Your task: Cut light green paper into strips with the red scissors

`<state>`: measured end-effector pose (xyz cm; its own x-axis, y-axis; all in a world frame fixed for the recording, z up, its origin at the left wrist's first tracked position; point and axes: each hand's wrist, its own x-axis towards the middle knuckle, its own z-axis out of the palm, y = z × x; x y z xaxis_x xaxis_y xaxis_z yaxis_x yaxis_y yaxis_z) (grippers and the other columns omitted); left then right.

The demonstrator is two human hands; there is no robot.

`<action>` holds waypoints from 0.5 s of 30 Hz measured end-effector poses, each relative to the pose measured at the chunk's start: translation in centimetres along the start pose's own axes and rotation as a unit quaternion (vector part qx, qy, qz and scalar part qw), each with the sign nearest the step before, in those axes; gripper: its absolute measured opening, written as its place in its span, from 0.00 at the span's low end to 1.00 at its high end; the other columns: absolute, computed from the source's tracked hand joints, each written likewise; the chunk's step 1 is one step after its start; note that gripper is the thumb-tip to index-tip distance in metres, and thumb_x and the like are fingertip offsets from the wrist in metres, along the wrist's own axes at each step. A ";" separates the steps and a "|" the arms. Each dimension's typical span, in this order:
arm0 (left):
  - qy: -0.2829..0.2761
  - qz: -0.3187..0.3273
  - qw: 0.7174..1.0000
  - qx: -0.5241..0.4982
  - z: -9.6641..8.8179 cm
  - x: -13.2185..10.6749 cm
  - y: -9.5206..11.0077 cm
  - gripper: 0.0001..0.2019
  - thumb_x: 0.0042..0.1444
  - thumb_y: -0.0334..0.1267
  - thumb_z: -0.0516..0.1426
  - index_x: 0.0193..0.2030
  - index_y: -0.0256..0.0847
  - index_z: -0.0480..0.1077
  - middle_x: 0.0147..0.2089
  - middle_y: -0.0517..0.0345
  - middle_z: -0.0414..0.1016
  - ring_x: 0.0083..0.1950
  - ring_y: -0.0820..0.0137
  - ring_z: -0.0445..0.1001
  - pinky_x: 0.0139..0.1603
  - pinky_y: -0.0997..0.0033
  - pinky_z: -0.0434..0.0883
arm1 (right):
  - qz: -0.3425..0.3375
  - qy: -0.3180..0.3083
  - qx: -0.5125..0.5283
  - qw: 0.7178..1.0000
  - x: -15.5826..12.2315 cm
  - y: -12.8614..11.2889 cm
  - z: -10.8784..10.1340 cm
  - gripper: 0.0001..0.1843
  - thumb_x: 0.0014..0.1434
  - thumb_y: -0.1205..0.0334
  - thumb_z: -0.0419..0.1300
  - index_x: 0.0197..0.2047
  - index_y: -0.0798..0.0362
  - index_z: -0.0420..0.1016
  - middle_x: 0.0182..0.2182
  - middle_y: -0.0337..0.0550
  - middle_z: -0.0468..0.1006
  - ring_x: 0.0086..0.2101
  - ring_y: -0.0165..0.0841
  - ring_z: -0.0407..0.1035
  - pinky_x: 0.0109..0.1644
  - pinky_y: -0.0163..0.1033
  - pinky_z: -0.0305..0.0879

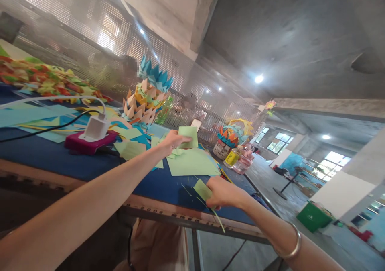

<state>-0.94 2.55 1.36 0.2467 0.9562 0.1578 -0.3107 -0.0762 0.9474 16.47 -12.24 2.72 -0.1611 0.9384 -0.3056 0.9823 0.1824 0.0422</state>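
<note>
My left hand (172, 141) reaches out over the table and pinches a pale green square of paper (189, 136) between thumb and fingers. Under it lie larger light green sheets (192, 163) on the blue table top. Nearer the front edge, my right hand (221, 192) is closed on a small green paper piece (202, 189). A thin green paper strip (220, 222) hangs below that hand over the table's edge. Whether the right fingers also hold a tool is hidden. Thin paper trimmings (187, 190) lie left of my right hand.
A white charger (96, 126) sits on a magenta power strip (90, 142) at left. Folded-paper rings (147, 102) are stacked behind. Bottles (233, 157) and another paper-ring stack (230, 136) stand at right. A green bin (314, 216) is on the floor.
</note>
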 end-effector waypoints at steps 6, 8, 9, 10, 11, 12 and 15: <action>0.013 0.006 1.000 0.000 0.0 -0.3 0.2 0.09 0.37 0.33 0.64 0.27 0.32 0.73 0.29 0.50 0.75 0.29 0.65 0.73 0.28 0.68 0.71 | 0.015 -0.063 0.211 0.975 0.3 1.3 -0.4 0.02 0.38 0.70 0.54 0.20 0.56 0.67 0.18 0.37 0.73 0.22 0.31 0.72 0.23 0.30 0.66; 0.001 0.005 1.000 -0.012 0.0 0.0 0.0 0.09 0.37 0.33 0.64 0.28 0.31 0.73 0.28 0.50 0.75 0.28 0.65 0.73 0.28 0.66 0.71 | 0.026 -0.058 0.294 0.954 0.7 2.2 -0.8 0.03 0.39 0.70 0.55 0.22 0.56 0.69 0.18 0.35 0.73 0.21 0.30 0.71 0.24 0.31 0.68; 0.000 0.007 1.000 -0.014 -0.1 0.2 -0.2 0.10 0.37 0.33 0.64 0.28 0.31 0.73 0.28 0.50 0.75 0.28 0.65 0.74 0.28 0.66 0.71 | 0.030 -0.048 0.327 0.943 0.9 2.6 -1.2 0.03 0.40 0.69 0.57 0.23 0.56 0.69 0.18 0.35 0.73 0.21 0.29 0.71 0.24 0.31 0.68; 0.002 0.007 1.000 -0.012 -0.1 0.5 -0.3 0.10 0.37 0.33 0.64 0.29 0.31 0.73 0.28 0.50 0.75 0.28 0.65 0.74 0.28 0.66 0.72 | 0.032 -0.034 0.352 0.935 1.0 3.0 -1.7 0.03 0.40 0.68 0.58 0.24 0.56 0.70 0.18 0.35 0.73 0.20 0.29 0.70 0.24 0.31 0.68; 0.008 0.008 1.000 -0.010 -0.2 0.7 -0.5 0.11 0.36 0.33 0.65 0.29 0.31 0.73 0.28 0.50 0.75 0.27 0.65 0.74 0.28 0.66 0.72 | 0.031 -0.018 0.375 0.926 1.2 3.2 -2.3 0.04 0.41 0.67 0.60 0.24 0.57 0.71 0.19 0.36 0.73 0.20 0.28 0.70 0.24 0.31 0.68; 0.014 0.009 1.000 -0.007 -0.3 0.9 -0.7 0.11 0.36 0.33 0.65 0.29 0.32 0.73 0.28 0.50 0.75 0.27 0.66 0.74 0.28 0.66 0.72 | 0.028 -0.001 0.397 0.917 1.4 3.4 -3.1 0.05 0.41 0.66 0.61 0.25 0.58 0.71 0.19 0.37 0.74 0.20 0.28 0.69 0.24 0.30 0.67; 0.025 0.002 1.000 -0.009 -0.5 0.9 -0.9 0.08 0.37 0.31 0.64 0.27 0.32 0.73 0.26 0.52 0.75 0.26 0.66 0.74 0.27 0.67 0.72 | 0.000 0.035 0.476 0.879 2.3 2.7 -5.7 0.09 0.41 0.64 0.65 0.27 0.60 0.72 0.22 0.40 0.74 0.21 0.25 0.68 0.25 0.29 0.67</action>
<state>-0.88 3.66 0.47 0.1988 0.9690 0.1469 -0.3282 -0.0754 0.9416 18.23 -7.91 7.53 -0.1337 0.9605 -0.2441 0.6114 -0.1139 -0.7830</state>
